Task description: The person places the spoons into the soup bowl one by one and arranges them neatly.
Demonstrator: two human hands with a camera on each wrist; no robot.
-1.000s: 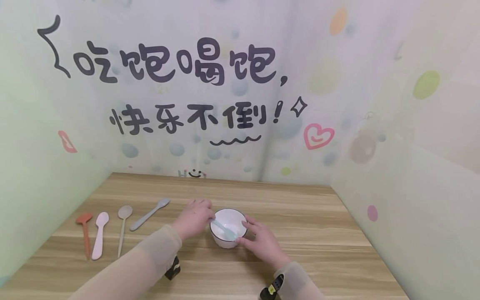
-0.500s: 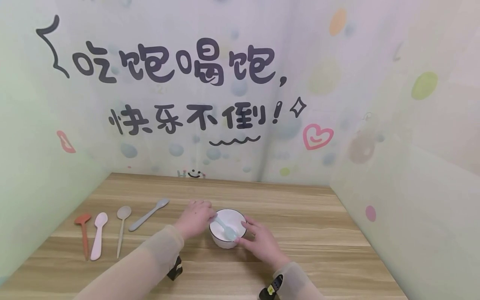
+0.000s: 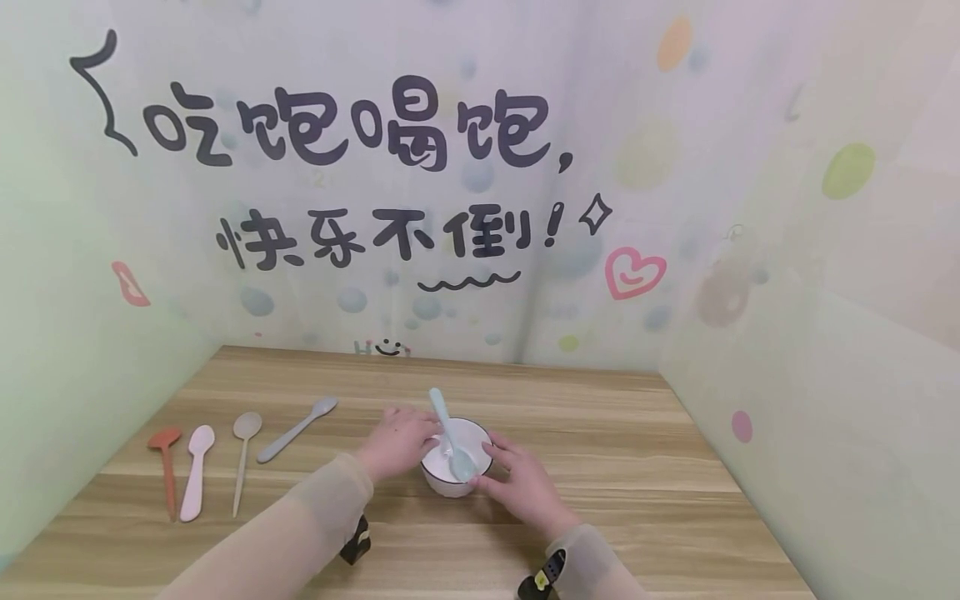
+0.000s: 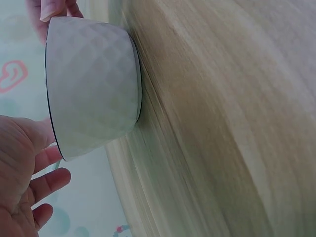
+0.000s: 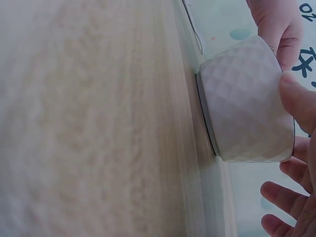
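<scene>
A white bowl [image 3: 442,482] with a dark rim and a dimpled outside stands upright on the table. A pale blue spoon [image 3: 452,433] lies in it, its head down inside and its handle leaning over the far rim. My right hand [image 3: 525,487] holds the bowl's right side, thumb near the front rim and fingers toward the back. At the left rim is my left hand [image 3: 401,442], fingertips beside the spoon's handle. The left wrist view shows the other fingers of that left hand [image 4: 19,173] spread and loosely bent. Part of its thumb is hidden behind the bowl.
On the left lie an orange spoon [image 3: 169,471], a pink spoon [image 3: 198,471], a beige spoon [image 3: 243,458] and a grey spoon [image 3: 298,429]. A printed wall [image 3: 390,308] closes off the table's back, with side walls left and right.
The spoon's handle has swung from the left rim to the back rim and now shows past the left hand. That hand has shifted slightly right and forward. The right hand stays on the bowl.
</scene>
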